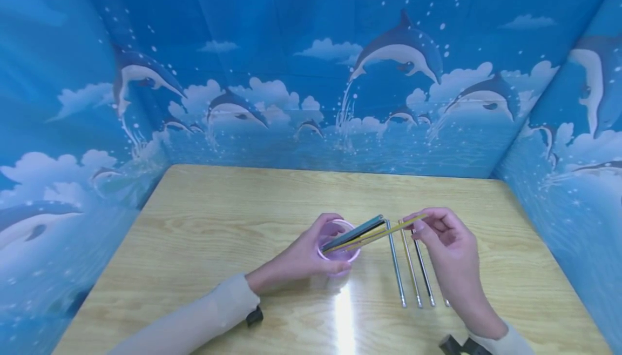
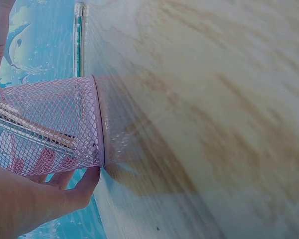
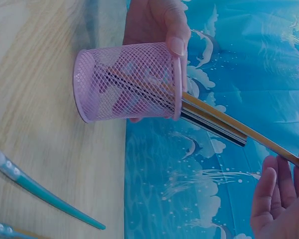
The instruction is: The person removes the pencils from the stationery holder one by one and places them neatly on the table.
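Observation:
A pink mesh pencil cup [image 3: 132, 57] stands on the table, its open top up. My left hand [image 1: 307, 249] grips its side, thumb near the rim. Several pencils [image 1: 357, 233], teal, dark and yellow, lean inside the cup toward the right. My right hand [image 1: 454, 249], to the right of the cup, pinches the upper end of a yellow pencil [image 3: 224, 118] between thumb and fingers. That pencil slants, its lower end inside the cup. Beneath and beside the right hand lie a teal pencil [image 1: 396, 268], a yellow pencil [image 1: 412, 268] and a black pencil [image 1: 425, 271].
Another pencil's end [image 1: 447, 302] shows beside the row, mostly hidden by the right hand. The wood-grain table [image 1: 233, 203] reaches back to a blue curtain [image 1: 272, 144] printed with dolphins, which also hangs along both sides.

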Available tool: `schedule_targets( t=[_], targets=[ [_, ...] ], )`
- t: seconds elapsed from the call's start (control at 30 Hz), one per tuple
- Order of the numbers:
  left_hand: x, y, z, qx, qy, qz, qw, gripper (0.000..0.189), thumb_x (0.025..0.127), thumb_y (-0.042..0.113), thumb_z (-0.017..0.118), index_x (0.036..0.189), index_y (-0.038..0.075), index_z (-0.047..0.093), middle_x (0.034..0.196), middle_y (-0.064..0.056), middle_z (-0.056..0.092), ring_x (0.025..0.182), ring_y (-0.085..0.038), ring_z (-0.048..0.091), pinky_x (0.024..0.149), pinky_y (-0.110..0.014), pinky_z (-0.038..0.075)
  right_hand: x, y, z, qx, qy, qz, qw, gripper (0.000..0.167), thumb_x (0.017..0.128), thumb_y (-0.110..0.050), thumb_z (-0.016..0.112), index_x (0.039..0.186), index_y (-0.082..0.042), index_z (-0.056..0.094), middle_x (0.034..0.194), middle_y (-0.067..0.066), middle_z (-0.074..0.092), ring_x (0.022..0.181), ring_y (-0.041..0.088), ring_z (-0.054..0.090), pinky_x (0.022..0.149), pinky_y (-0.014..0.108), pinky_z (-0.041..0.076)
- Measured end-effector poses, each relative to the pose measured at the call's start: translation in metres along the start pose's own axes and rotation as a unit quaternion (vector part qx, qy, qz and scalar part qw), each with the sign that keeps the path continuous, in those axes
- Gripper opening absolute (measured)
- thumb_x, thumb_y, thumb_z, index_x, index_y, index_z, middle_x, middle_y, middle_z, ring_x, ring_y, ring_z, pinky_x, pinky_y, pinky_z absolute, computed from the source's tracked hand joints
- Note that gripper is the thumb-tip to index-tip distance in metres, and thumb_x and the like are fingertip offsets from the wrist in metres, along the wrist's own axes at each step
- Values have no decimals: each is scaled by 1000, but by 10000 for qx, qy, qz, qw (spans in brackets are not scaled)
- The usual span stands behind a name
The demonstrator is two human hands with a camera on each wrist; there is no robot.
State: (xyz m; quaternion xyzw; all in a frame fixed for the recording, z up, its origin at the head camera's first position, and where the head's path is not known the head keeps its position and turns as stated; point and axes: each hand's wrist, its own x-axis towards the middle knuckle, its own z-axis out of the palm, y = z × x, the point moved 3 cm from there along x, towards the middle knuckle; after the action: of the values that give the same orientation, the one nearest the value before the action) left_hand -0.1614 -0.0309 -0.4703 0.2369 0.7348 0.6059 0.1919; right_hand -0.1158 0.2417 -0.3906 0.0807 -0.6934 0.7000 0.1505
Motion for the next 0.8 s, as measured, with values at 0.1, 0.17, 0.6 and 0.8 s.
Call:
schedule_targets(
  t=[0.1, 0.17, 0.6, 0.8],
  targets=[
    [0, 0, 0, -16, 13, -49, 10000, 92, 84, 18, 96, 156, 36, 42, 146, 3, 63, 139, -22, 59, 116, -42, 49, 1, -4, -3, 225, 34, -149, 9996, 10, 104, 13, 61, 114, 14, 62, 107, 15, 77, 89, 20, 73, 83, 27, 64],
    [0, -1, 0, -30, 9, -67, 10000, 92, 84, 18, 96, 156, 36, 42, 146, 3, 63, 139, -23, 59, 115, -41, 50, 1, -7, -5, 372, 64, -197, 9991, 9, 104, 14, 60, 113, 14, 62, 107, 15, 76, 92, 21, 73, 84, 27, 64],
    [-2, 2, -2, 19, 60, -25, 10000, 91, 84, 18, 96, 156, 36, 43, 145, 3, 62, 140, -25, 58, 116, -51, 48, 6, -22, -14, 1273, 445, -353, 9902, 10, 106, 16, 54, 114, 21, 57, 104, 21, 72, 96, 28, 77, 86, 40, 66],
    [-2, 0, -1, -3, 30, -41, 10000, 93, 84, 19, 97, 157, 37, 42, 145, 6, 62, 140, -22, 58, 118, -54, 46, 7, -23, -25, 1214, 431, -293, 9912, 13, 104, 18, 58, 116, 20, 61, 105, 21, 71, 94, 29, 78, 82, 40, 66]
  ],
)
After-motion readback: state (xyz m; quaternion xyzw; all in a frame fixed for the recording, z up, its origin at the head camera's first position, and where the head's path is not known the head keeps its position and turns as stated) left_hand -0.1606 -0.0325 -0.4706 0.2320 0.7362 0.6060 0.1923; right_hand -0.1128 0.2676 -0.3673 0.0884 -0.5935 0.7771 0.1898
